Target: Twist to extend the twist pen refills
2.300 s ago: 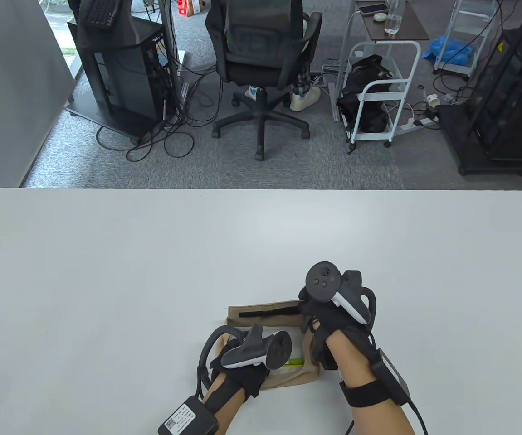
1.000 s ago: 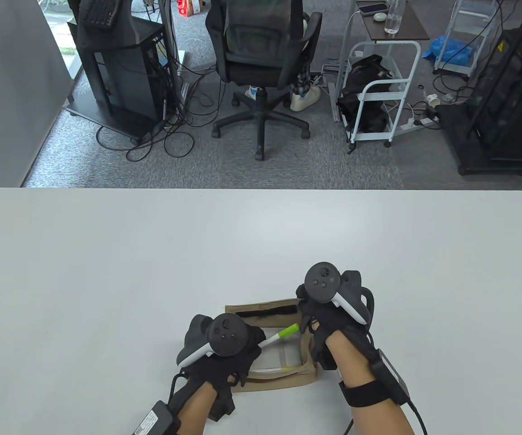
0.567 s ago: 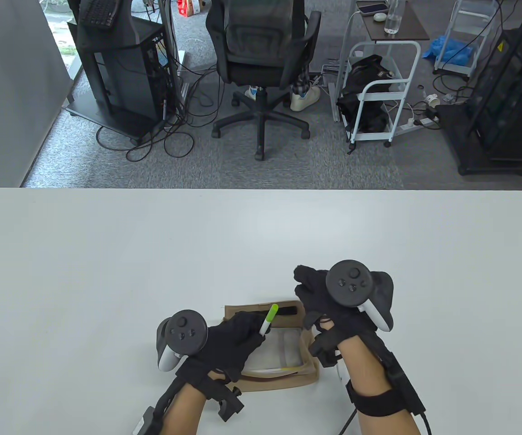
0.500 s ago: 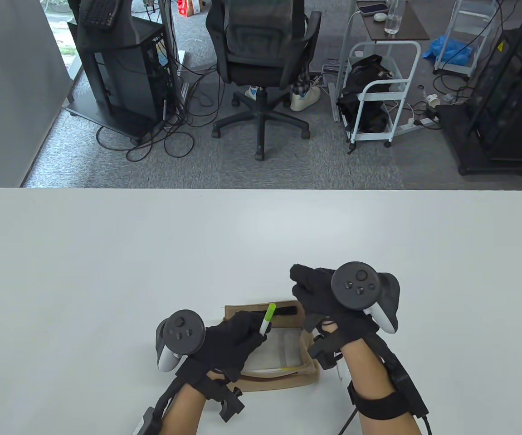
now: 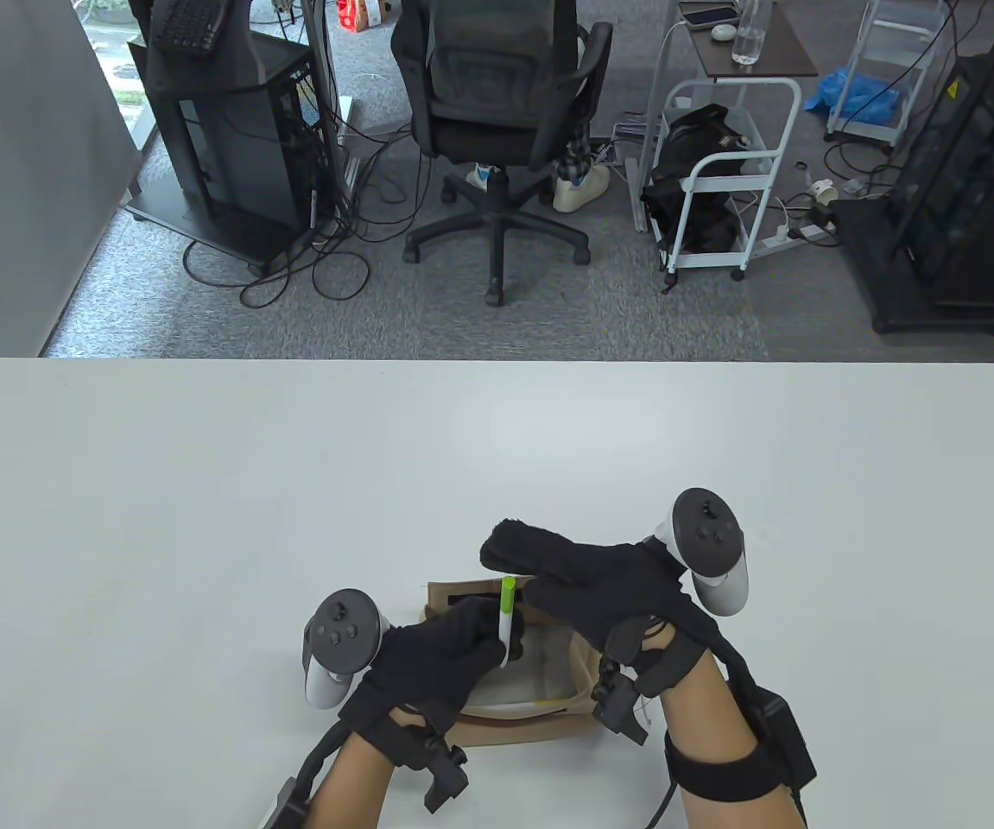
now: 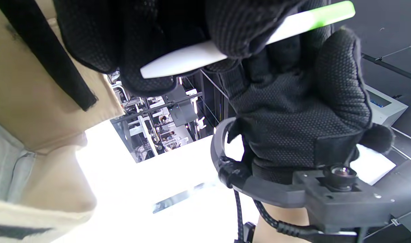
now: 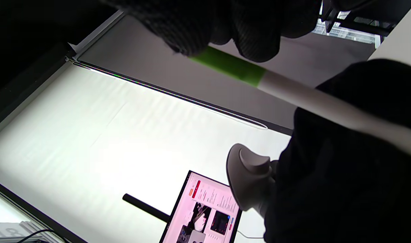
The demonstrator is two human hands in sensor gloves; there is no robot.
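A white twist pen [image 5: 506,617] with a green upper end is held upright over an open tan pouch [image 5: 540,734] near the table's front edge. My left hand [image 5: 497,643] grips its white barrel; the left wrist view shows my fingers [image 6: 232,27] wrapped around the pen [image 6: 198,55]. My right hand [image 5: 518,574] reaches in from the right above the pouch. In the right wrist view its fingertips [image 7: 256,33] rest on the pen's green end [image 7: 232,65]. The pen's lower tip is hidden behind my left hand in the table view.
The pouch has a black strip [image 6: 47,60] along its far flap and a pale lining [image 5: 540,673] inside. The white table [image 5: 289,484] stretches far and to both sides. An office chair [image 5: 497,129] and carts stand beyond it.
My left hand lifted the pen out of the pouch and turned it upright. My right hand left the pouch's right edge and swung left onto the pen's green end.
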